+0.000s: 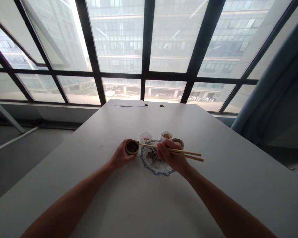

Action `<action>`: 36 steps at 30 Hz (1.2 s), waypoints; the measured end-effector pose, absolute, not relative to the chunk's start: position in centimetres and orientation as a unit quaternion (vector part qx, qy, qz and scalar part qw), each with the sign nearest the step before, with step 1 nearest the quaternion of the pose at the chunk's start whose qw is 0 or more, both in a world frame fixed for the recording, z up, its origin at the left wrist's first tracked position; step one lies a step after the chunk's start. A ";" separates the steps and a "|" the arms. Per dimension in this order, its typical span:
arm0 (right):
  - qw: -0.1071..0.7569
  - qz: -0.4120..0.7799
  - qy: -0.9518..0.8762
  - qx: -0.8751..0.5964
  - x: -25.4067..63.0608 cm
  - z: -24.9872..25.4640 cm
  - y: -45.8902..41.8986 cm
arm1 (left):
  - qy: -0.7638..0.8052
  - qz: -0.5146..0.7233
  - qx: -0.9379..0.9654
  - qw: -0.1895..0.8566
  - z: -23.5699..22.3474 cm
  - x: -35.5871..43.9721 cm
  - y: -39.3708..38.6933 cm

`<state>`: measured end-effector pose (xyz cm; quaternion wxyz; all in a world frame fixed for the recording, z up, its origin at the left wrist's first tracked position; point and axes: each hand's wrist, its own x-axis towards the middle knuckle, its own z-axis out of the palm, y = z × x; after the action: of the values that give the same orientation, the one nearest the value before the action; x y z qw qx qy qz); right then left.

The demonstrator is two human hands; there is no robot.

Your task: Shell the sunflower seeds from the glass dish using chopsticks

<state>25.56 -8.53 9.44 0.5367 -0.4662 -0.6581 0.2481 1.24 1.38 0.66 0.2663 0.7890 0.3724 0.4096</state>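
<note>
My left hand [122,154] is wrapped round a small round cup [132,147] with dark bits inside, tilted so that its mouth faces me. In my right hand [172,153] is a pair of wooden chopsticks [188,154], their tips reaching left to the cup's rim. A tiny dark piece seems to sit at the tips, too small to name. Below the chopsticks lies a scalloped clear glass plate [156,171] holding dark, flat pieces like seed shells [152,154]. My right hand hovers over the plate's right side and hides part of it.
Behind the plate stand two small white containers, the left one [146,137] with a few light brown bits, the right one [166,135] fuller. A second round cup [178,142] is partly behind my right hand. Papers [126,103] lie at the white table's [149,205] far end, by the windows.
</note>
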 end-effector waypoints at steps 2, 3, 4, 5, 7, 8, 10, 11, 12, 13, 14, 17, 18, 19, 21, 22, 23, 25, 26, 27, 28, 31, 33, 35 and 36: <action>0.492 0.230 -0.702 -0.460 24.3 9.6 -8.0 | 0.368 0.412 0.789 0.269 0.7 1.2 1.4; 0.479 0.230 -0.710 -0.462 23.9 9.6 -7.5 | 0.367 0.414 0.789 0.269 0.7 1.3 1.3; 0.476 0.232 -0.708 -0.467 23.8 9.6 -7.1 | 0.367 0.416 0.787 0.268 0.7 1.3 1.3; 0.485 0.234 -0.696 -0.475 24.0 9.5 -6.8 | 0.367 0.419 0.786 0.269 0.6 1.3 1.3; 0.526 0.230 -0.654 -0.493 25.1 9.5 -6.4 | 0.369 0.420 0.784 0.271 0.6 1.4 1.4; 0.549 0.225 -0.631 -0.500 26.0 9.5 -6.4 | 0.372 0.418 0.782 0.273 0.5 1.4 1.4; 0.560 0.220 -0.612 -0.514 28.0 9.7 -6.6 | 0.378 0.415 0.780 0.276 0.5 1.5 1.3; 0.542 0.222 -0.623 -0.519 28.9 9.9 -6.8 | 0.382 0.413 0.779 0.277 0.5 1.6 1.3; 0.514 0.224 -0.641 -0.523 29.7 10.1 -7.0 | 0.386 0.413 0.777 0.278 0.5 1.6 1.3; 0.483 0.225 -0.663 -0.526 30.4 10.2 -7.2 | 0.389 0.413 0.775 0.279 0.5 1.6 1.3; 0.453 0.223 -0.683 -0.528 30.8 10.4 -7.3 | 0.391 0.413 0.773 0.280 0.5 1.6 1.3; 0.405 0.203 -0.715 -0.532 31.0 10.4 -7.4 | 0.394 0.413 0.770 0.283 0.5 1.5 1.3; 0.398 0.198 -0.720 -0.533 30.9 10.4 -7.3 | 0.395 0.413 0.770 0.284 0.5 1.5 1.3; 0.391 0.194 -0.725 -0.533 30.7 10.3 -7.3 | 0.396 0.411 0.770 0.284 0.6 1.4 1.3; 0.379 0.186 -0.735 -0.531 30.4 10.0 -7.1 | 0.399 0.407 0.770 0.285 0.7 1.4 1.3; 0.374 0.182 -0.739 -0.529 30.3 9.8 -7.0 | 0.400 0.405 0.770 0.286 0.7 1.4 1.2; 0.373 0.179 -0.742 -0.527 30.2 9.7 -7.0 | 0.401 0.404 0.770 0.287 0.8 1.4 1.2; 0.377 0.182 -0.741 -0.525 30.2 9.3 -6.9 | 0.400 0.405 0.771 0.287 0.8 1.4 1.2; 0.382 0.187 -0.736 -0.526 30.3 9.1 -6.8 | 0.399 0.406 0.771 0.286 0.7 1.4 1.2; 0.387 0.193 -0.730 -0.529 30.3 8.9 -6.8 | 0.398 0.407 0.771 0.285 0.7 1.4 1.2; 0.392 0.200 -0.723 -0.533 30.4 8.7 -6.7 | 0.398 0.409 0.771 0.285 0.7 1.4 1.3; 0.421 0.229 -0.689 -0.543 30.6 8.3 -6.5 | 0.399 0.411 0.769 0.285 0.6 1.4 1.2; 0.475 0.249 -0.634 -0.558 30.8 8.3 -6.1 | 0.401 0.410 0.767 0.286 0.6 1.5 1.2; 0.531 0.270 -0.557 -0.579 31.3 8.3 -5.7 | 0.404 0.409 0.766 0.287 0.6 1.5 1.2; 0.552 0.283 -0.520 -0.587 31.5 8.3 -5.5 | 0.404 0.409 0.766 0.288 0.6 1.5 1.2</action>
<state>31.54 -5.49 8.29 0.5521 -0.5867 -0.5204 0.2830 1.51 1.19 0.62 0.2878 0.7658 0.4040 0.4092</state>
